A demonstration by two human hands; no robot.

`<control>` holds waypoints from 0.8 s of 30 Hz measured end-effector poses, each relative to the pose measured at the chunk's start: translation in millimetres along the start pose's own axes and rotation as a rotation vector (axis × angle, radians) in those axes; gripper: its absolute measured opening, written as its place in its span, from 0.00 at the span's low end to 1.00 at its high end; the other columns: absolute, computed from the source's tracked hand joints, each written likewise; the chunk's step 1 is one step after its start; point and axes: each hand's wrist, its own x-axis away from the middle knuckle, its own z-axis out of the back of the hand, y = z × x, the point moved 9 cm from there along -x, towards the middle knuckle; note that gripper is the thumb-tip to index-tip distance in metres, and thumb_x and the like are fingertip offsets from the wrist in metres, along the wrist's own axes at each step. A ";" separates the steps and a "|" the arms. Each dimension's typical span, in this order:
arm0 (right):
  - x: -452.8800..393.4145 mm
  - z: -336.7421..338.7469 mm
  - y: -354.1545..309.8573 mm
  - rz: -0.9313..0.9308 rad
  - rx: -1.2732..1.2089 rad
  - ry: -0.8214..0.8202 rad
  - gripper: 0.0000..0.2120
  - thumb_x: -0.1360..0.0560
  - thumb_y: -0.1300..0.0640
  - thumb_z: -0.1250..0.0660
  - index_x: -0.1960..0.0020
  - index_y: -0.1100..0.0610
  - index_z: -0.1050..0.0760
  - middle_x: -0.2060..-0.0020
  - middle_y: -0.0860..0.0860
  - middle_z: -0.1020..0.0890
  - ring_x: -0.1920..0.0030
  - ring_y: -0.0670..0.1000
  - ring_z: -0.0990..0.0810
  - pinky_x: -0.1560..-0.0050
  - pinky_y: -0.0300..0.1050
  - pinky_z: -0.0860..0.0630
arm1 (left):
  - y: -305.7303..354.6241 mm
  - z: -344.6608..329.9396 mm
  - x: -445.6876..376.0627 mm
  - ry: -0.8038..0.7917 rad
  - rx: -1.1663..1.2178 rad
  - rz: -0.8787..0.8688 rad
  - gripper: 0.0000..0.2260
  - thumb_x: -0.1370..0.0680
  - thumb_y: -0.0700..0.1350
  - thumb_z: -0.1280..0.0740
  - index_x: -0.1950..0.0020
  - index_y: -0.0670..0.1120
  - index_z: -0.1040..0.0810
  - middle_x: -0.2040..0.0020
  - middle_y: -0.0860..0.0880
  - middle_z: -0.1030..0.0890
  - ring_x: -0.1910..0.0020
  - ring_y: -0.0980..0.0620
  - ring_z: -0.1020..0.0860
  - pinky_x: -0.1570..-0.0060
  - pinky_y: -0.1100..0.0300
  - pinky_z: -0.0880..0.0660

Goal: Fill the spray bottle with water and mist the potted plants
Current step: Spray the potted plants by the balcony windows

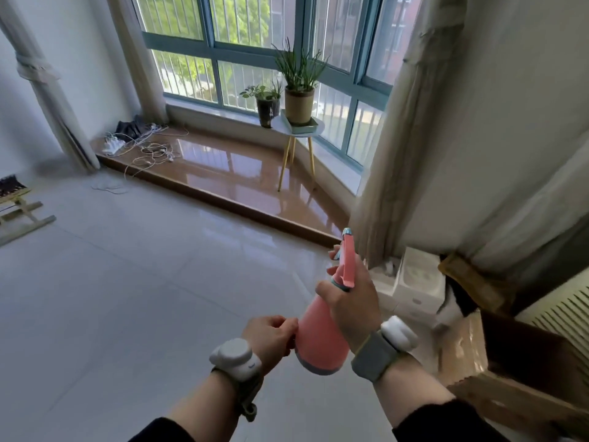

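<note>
Right hand point(352, 301) wrapped round the neck of the pink plastic spray bottle point(322, 336); left hand point(271, 338) pinches its base. Bottle well short of the two potted plants point(287, 100) on the small white stool point(304, 130). Advice: close in, keep nozzle level.

Spray bottle point(322, 330) low centre, tilted, nozzle away from the person. Right hand point(350, 301) round its neck; left hand point(271, 336) at its base, on the left. Far ahead, small table point(314, 130) on the raised platform point(229, 173) before the window point(255, 49). Tall potted plant point(299, 90) on the table; smaller potted plant point(267, 102) just left of it. Cables point(143, 148) on the platform's left end. Boxes point(414, 282) right of the bottle, below the curtain point(398, 122).
</note>
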 end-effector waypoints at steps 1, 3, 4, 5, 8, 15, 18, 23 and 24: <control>-10.0 -5.1 -5.2 0.006 0.037 -0.017 0.26 0.33 0.68 0.31 0.37 0.55 0.28 0.48 0.52 0.22 0.49 0.52 0.24 0.49 0.43 0.31 | 7.9 3.5 -5.4 0.013 -0.005 -0.006 0.12 0.23 0.45 0.33 0.62 0.39 0.17 0.67 0.45 0.16 0.69 0.52 0.21 0.62 0.59 0.21; -45.4 -18.7 -14.0 0.008 0.044 -0.044 0.25 0.33 0.67 0.31 0.37 0.55 0.28 0.50 0.52 0.23 0.49 0.53 0.25 0.50 0.45 0.30 | 31.3 7.3 -34.4 0.023 0.011 -0.013 0.11 0.23 0.45 0.33 0.61 0.40 0.16 0.62 0.42 0.15 0.66 0.51 0.19 0.57 0.56 0.20; -77.1 -32.7 -14.3 0.006 0.032 -0.060 0.25 0.34 0.65 0.30 0.38 0.55 0.28 0.50 0.51 0.23 0.49 0.53 0.25 0.48 0.46 0.28 | 40.8 11.6 -64.2 0.041 0.022 -0.007 0.11 0.23 0.45 0.33 0.61 0.41 0.16 0.61 0.42 0.14 0.65 0.50 0.19 0.56 0.55 0.20; -104.9 -45.5 -13.9 -0.006 0.021 -0.075 0.26 0.35 0.62 0.30 0.38 0.55 0.27 0.50 0.51 0.23 0.48 0.53 0.25 0.47 0.47 0.28 | 49.6 16.0 -91.5 0.050 0.029 -0.007 0.10 0.24 0.44 0.33 0.61 0.41 0.16 0.61 0.42 0.14 0.64 0.50 0.19 0.55 0.54 0.20; -168.8 -78.2 -15.7 -0.005 0.006 -0.118 0.26 0.35 0.62 0.30 0.37 0.53 0.28 0.50 0.48 0.23 0.48 0.51 0.24 0.46 0.44 0.29 | 82.6 28.9 -153.1 0.070 0.052 -0.022 0.08 0.25 0.42 0.32 0.61 0.42 0.16 0.62 0.42 0.15 0.64 0.50 0.19 0.57 0.56 0.20; -329.2 -154.8 -18.3 -0.053 -0.003 -0.106 0.24 0.35 0.63 0.31 0.41 0.52 0.26 0.51 0.52 0.22 0.52 0.49 0.23 0.53 0.42 0.29 | 164.8 54.9 -321.1 -0.030 0.078 -0.044 0.06 0.26 0.40 0.31 0.60 0.40 0.16 0.66 0.45 0.18 0.67 0.52 0.23 0.60 0.60 0.22; -387.2 -170.7 -25.5 -0.070 -0.017 -0.077 0.24 0.36 0.62 0.31 0.41 0.51 0.26 0.53 0.50 0.22 0.56 0.46 0.25 0.54 0.41 0.29 | 200.9 60.1 -373.5 -0.079 0.017 -0.052 0.06 0.27 0.42 0.31 0.60 0.41 0.15 0.66 0.46 0.18 0.67 0.52 0.24 0.56 0.57 0.22; -494.4 -201.4 -31.1 -0.114 -0.034 -0.070 0.22 0.34 0.64 0.30 0.42 0.50 0.26 0.48 0.49 0.22 0.47 0.53 0.24 0.43 0.50 0.27 | 254.9 63.1 -470.3 -0.126 -0.007 -0.038 0.06 0.28 0.41 0.30 0.63 0.42 0.15 0.71 0.49 0.20 0.70 0.54 0.25 0.63 0.62 0.26; -520.6 -207.9 -32.6 -0.116 -0.046 -0.060 0.22 0.35 0.62 0.30 0.42 0.50 0.26 0.50 0.49 0.22 0.47 0.53 0.24 0.44 0.49 0.28 | 267.6 62.6 -495.7 -0.130 -0.001 -0.040 0.06 0.28 0.40 0.31 0.64 0.41 0.15 0.72 0.50 0.21 0.71 0.55 0.26 0.64 0.64 0.26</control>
